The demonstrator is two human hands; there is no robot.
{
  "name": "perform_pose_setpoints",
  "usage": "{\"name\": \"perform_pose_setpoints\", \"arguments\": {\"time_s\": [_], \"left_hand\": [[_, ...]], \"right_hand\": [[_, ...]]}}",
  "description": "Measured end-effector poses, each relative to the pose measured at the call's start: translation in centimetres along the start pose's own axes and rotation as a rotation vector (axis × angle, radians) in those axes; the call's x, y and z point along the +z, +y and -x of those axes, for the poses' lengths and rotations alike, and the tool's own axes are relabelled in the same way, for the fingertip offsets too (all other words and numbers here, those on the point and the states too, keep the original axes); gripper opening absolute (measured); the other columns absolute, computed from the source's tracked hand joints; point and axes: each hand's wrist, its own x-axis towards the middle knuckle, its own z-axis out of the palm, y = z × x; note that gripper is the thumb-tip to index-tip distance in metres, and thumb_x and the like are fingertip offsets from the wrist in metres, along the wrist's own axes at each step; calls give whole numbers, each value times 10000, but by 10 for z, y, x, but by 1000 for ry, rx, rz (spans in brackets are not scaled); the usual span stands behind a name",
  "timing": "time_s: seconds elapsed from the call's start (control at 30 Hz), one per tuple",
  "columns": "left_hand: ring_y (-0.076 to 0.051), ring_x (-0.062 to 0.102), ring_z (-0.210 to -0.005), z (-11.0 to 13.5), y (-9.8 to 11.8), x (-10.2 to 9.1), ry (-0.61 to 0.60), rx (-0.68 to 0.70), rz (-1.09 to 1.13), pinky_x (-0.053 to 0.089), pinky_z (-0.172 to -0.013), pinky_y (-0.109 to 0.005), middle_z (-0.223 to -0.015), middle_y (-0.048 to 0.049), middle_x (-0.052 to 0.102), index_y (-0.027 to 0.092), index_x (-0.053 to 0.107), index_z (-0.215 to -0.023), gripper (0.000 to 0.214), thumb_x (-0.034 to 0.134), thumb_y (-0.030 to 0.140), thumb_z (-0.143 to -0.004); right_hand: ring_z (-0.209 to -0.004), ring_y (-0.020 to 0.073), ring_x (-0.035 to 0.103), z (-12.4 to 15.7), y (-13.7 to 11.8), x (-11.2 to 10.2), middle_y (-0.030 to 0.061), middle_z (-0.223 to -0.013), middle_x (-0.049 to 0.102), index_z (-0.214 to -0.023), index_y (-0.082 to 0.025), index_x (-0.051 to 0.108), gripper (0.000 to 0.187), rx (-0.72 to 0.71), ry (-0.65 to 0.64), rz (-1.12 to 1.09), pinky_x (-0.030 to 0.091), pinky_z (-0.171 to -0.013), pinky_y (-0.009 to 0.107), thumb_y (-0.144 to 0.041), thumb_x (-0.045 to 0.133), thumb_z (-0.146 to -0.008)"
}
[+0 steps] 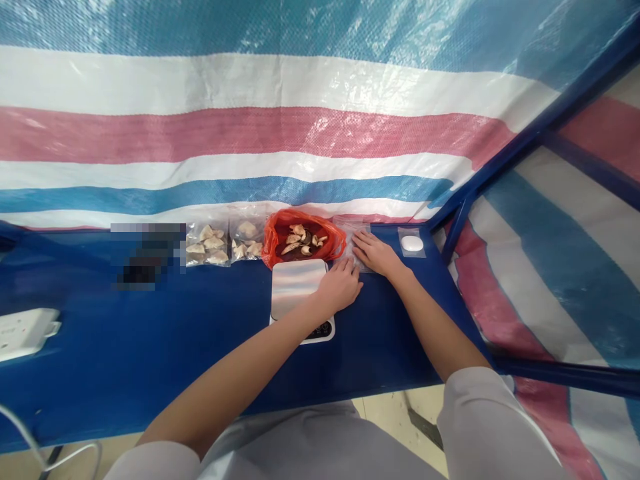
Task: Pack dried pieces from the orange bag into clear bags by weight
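Observation:
My left hand [339,285] rests on the blue table beside the right edge of a small silver-topped scale [296,287], its fingers curled toward a clear plastic bag [361,248]. My right hand [374,253] lies flat, fingers spread, on that same clear bag. Just behind the scale sits an open red plastic bag [280,235] holding pale and dark dried pieces [303,241].
Two clear bags of pale pieces [207,245] lie left of the red bag. A small white round object in a clear wrapper [412,244] sits at the table's far right corner. A white power strip [25,331] lies at the left edge. A striped tarp [280,120] hangs behind.

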Motion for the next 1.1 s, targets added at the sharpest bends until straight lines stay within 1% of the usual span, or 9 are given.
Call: {"name": "perform_pose_setpoints", "arguments": {"time_s": [0.2, 0.37, 0.5, 0.63, 0.77, 0.87, 0.93, 1.0, 1.1], "left_hand": [[-356, 519, -1366, -4, 2, -5, -25, -12, 24, 415, -1109, -435, -1441, -297, 538, -24, 547, -1374, 540, 480, 354, -994], [-364, 521, -1358, -6, 2, -8, -26, -26, 32, 409, -1115, -430, -1435, -299, 540, -28, 560, -1358, 541, 491, 360, -987], [-348, 554, -1319, -3, 3, -8, 36, -27, 29, 415, -1108, -432, -1408, -257, 579, 16, 581, -1342, 504, 485, 362, -989], [-334, 575, -1283, 6, 7, -13, 119, 2, 43, 424, -1097, -438, -1360, -248, 611, 36, 608, -1300, 458, 476, 350, -994], [-317, 601, -1233, 20, 8, -23, 175, 9, 47, 436, -1078, -428, -1296, -232, 643, 49, 643, -1244, 423, 431, 330, -1010], [-311, 606, -1224, 32, 2, -31, 207, -7, 44, 446, -1066, -436, -1275, -205, 662, 85, 663, -1209, 392, 427, 326, -1010], [-308, 601, -1236, 41, -4, -35, 232, -30, 35, 445, -1070, -446, -1295, -192, 660, 105, 655, -1234, 390, 423, 325, -1012], [-305, 597, -1241, 50, -11, -40, 238, -42, 35, 438, -1081, -440, -1324, -190, 647, 99, 656, -1237, 393, 411, 310, -1013], [-298, 603, -1218, 65, -22, -47, 231, -81, 43, 434, -1087, -428, -1246, -182, 681, 98, 683, -1178, 375, 417, 295, -1003]], "right_hand": [[-1382, 283, 532, -6, 8, 3, 131, -1423, 610, -1353, -140, 642, 421, -70, 35, 20, 457, -1165, 455, -299, 431, -1025], [-1374, 285, 540, -8, 10, 2, 138, -1414, 619, -1337, -140, 654, 413, -80, 38, 1, 459, -1165, 452, -300, 436, -1024], [-1378, 290, 536, -4, 8, -9, 140, -1412, 621, -1319, -138, 664, 411, -55, 37, -25, 482, -1143, 452, -319, 445, -1023], [-1399, 284, 512, 9, 4, -25, 123, -1401, 633, -1290, -165, 686, 393, -3, 56, -64, 492, -1131, 458, -332, 451, -1024], [-1395, 290, 516, 28, -7, -38, 111, -1390, 644, -1270, -176, 702, 373, 48, 62, -95, 476, -1144, 474, -330, 484, -1010], [-1390, 291, 522, 41, -21, -43, 110, -1385, 647, -1277, -178, 701, 375, 69, 58, -125, 464, -1154, 482, -332, 500, -1000], [-1384, 288, 529, 48, -32, -45, 104, -1376, 654, -1264, -185, 709, 368, 74, 55, -136, 458, -1159, 480, -335, 503, -999], [-1371, 284, 544, 54, -44, -44, 95, -1364, 664, -1239, -192, 723, 354, 77, 46, -135, 455, -1161, 471, -332, 500, -1002], [-1364, 281, 551, 61, -61, -41, 97, -1350, 674, -1231, -190, 726, 352, 91, 28, -135, 462, -1154, 453, -328, 496, -1004]]}}
